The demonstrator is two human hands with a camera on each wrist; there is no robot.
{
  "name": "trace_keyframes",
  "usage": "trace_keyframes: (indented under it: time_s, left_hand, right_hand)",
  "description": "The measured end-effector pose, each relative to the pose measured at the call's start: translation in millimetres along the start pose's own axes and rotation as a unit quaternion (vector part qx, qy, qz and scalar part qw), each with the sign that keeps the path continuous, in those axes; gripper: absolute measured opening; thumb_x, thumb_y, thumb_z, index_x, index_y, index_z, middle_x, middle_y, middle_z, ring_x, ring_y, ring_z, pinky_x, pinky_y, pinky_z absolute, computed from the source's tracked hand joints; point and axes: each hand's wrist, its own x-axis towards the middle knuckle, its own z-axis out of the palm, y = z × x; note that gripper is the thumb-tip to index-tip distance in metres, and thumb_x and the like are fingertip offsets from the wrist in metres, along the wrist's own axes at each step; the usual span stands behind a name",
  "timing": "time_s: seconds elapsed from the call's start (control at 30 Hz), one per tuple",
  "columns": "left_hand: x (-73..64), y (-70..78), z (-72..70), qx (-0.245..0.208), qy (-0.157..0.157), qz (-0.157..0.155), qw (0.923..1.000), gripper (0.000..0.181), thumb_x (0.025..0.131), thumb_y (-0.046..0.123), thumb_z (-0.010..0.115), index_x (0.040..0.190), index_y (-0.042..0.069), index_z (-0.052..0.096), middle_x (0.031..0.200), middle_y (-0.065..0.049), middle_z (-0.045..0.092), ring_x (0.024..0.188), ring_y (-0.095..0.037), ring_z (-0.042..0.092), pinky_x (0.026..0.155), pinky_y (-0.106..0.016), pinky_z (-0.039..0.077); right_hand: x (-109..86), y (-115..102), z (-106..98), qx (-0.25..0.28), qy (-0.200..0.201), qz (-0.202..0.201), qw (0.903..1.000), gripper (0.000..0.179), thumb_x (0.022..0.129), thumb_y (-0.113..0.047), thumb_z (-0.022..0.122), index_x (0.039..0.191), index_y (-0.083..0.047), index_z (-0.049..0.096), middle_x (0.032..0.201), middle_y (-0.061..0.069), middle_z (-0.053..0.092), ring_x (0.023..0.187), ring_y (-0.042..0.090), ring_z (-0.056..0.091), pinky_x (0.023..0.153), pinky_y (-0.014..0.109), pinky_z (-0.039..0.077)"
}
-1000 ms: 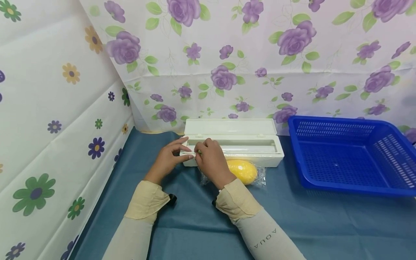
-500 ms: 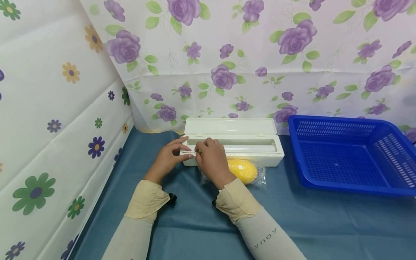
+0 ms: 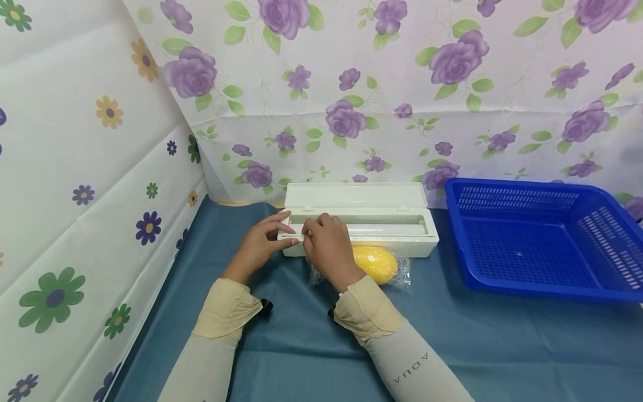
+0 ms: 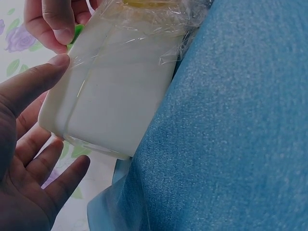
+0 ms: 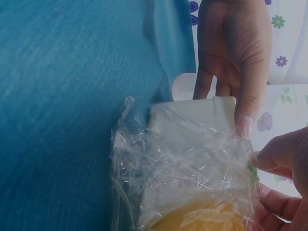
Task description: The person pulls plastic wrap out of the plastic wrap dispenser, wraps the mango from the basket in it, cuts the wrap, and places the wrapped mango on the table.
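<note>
The green slider (image 4: 75, 34) sits near the left end of the white box (image 3: 417, 249), on its front edge, pinched in your right grip (image 3: 329, 245); your left grip (image 3: 258, 245) is loose, thumb against that edge. You seem to be cutting the clear film (image 5: 137, 163) round the yellow thing (image 3: 377, 265) on the counter (image 3: 502, 352); next likely calls for running the slider steadily along.

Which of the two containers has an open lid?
The long white box, its lid open at the back; the blue basket to the right shows no lid.
</note>
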Motion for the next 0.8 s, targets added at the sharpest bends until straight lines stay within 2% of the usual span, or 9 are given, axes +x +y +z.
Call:
trace_keyframes:
  time_s: [0.23, 0.8]
  left_hand:
    - [-0.1, 0.2, 0.6, -0.014, 0.0, 0.001, 0.9999, 0.024, 0.088, 0.032, 0.08, 0.108, 0.02, 0.076, 0.158, 0.011, 0.045, 0.15, -0.023, 0.036, 0.113, -0.052, 0.042]
    - [1.4, 0.5, 2.0, -0.008, 0.002, -0.001, 1.0, 0.023, 0.088, 0.033, 0.08, 0.107, 0.021, 0.076, 0.157, 0.012, 0.045, 0.152, -0.022, 0.034, 0.115, -0.052, 0.041]
  right_hand:
    - [-0.3, 0.7, -0.1, 0.002, -0.001, 0.002, 1.0, 0.012, 0.101, -0.019, 0.061, 0.095, -0.016, 0.072, 0.093, 0.006, 0.064, 0.082, 0.025, 0.058, 0.08, 0.042, 0.051]
    - [-1.4, 4.6, -1.3, 0.016, -0.002, 0.013, 0.9998, 0.01, 0.099, -0.016, 0.063, 0.095, -0.015, 0.072, 0.091, 0.007, 0.063, 0.08, 0.025, 0.056, 0.079, 0.042, 0.05]
